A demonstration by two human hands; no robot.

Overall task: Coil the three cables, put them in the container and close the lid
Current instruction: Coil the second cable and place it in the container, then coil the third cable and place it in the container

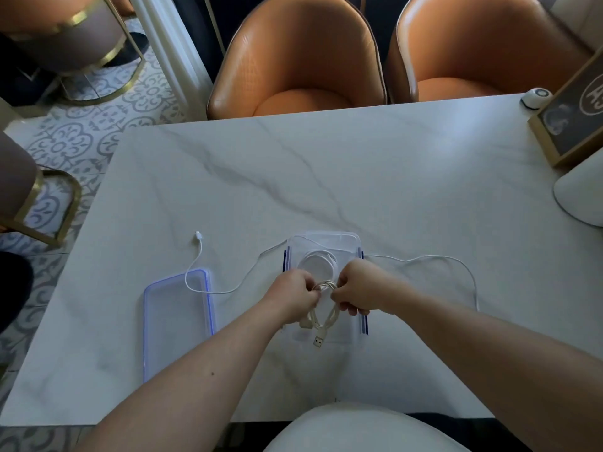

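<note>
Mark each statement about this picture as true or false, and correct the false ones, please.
1. The lid closes the container. False: it lies on the table, left of the container.
2. Both the left hand and the right hand grip the cream USB cable. True.
3. A coiled white cable lies in the container. True.
4. All cables are coiled. False: a loose white cable lies on the table.

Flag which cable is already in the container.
The white cable lying as a round coil in the container. The cream cable is gripped by the left hand and right hand; the third cable trails uncoiled across the table.
</note>
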